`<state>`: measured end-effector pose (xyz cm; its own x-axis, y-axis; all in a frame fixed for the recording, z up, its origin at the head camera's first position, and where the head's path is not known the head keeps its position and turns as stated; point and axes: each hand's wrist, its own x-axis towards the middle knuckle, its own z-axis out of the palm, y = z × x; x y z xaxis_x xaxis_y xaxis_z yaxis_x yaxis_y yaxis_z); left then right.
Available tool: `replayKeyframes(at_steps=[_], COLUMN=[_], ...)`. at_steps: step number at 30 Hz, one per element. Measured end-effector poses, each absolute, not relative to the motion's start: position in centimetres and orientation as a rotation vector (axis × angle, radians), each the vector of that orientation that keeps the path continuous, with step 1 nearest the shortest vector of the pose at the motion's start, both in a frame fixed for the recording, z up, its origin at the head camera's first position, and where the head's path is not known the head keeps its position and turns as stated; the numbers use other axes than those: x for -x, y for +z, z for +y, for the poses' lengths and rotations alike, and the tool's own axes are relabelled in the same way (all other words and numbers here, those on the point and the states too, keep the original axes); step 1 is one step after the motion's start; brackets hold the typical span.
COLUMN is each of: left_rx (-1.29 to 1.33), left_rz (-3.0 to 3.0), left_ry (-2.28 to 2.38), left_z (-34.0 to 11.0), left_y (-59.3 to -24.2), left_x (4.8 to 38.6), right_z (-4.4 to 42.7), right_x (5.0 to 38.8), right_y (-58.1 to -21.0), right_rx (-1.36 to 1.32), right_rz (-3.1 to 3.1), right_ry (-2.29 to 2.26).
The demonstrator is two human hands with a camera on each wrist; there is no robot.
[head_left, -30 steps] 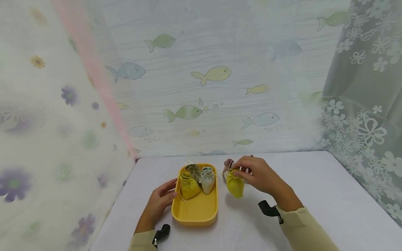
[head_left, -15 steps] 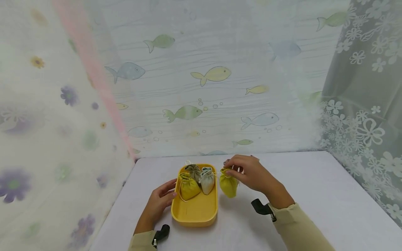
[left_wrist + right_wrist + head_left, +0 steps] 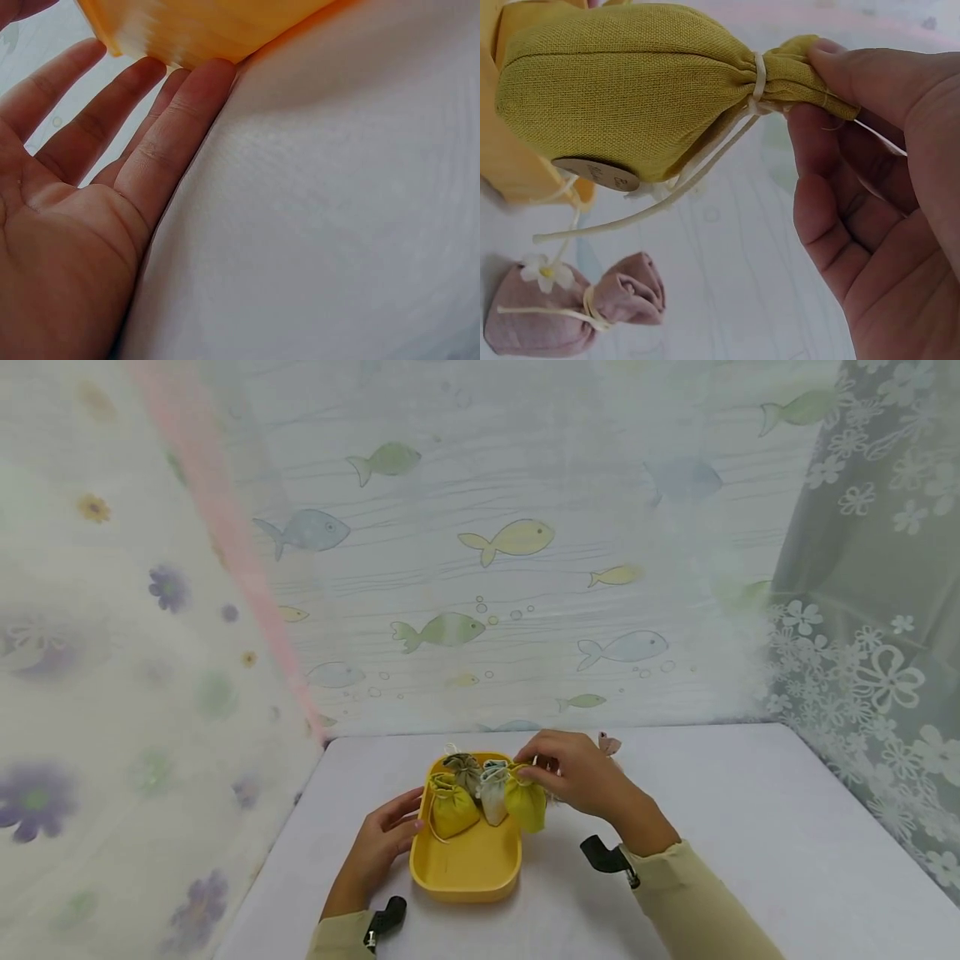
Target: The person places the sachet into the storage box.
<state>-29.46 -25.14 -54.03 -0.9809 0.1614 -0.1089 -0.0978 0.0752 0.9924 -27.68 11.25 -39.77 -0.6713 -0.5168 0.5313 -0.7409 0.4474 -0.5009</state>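
My right hand (image 3: pixel 577 777) pinches the gathered neck of a yellow drawstring pouch (image 3: pixel 527 803), which hangs at the right rim of a yellow tray (image 3: pixel 465 870). A pale cord and a round brown tag (image 3: pixel 596 174) show on this pouch in the right wrist view. Inside the tray's far half sit another yellow pouch (image 3: pixel 452 814), an olive-brown pouch (image 3: pixel 463 767) and a pale grey pouch (image 3: pixel 492 802), the last partly covered by the held one. With fingers fairly straight, my left hand (image 3: pixel 377 852) touches the tray's left wall; the left wrist view shows fingertips against it.
On the white table (image 3: pixel 712 860) a pink pouch (image 3: pixel 544 309) with a white flower lies right of the tray. A small pinkish piece (image 3: pixel 609 744) shows behind my right hand in the head view. Fish-patterned cloth (image 3: pixel 517 635) hangs behind the table.
My right hand has moved left with the yellow pouch, from the tray's right side to over its right rim. The left hand and the tray have stayed in place.
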Motion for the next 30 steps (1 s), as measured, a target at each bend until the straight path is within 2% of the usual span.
replayKeyframes(at_steps=[18,30], left_rx=[-0.057,-0.088], left_rz=[2.143,2.144], left_ry=[2.022,2.031], left_z=[-25.2,-25.2], left_y=[-54.2,-54.2], left_x=[29.8,29.7], right_z=[8.4,7.6], right_x=[28.0,28.9], right_y=[-40.4,-42.7], right_rx=[-1.113,-1.131], right_rz=[-2.432,-2.505], right_ry=[1.107,1.079])
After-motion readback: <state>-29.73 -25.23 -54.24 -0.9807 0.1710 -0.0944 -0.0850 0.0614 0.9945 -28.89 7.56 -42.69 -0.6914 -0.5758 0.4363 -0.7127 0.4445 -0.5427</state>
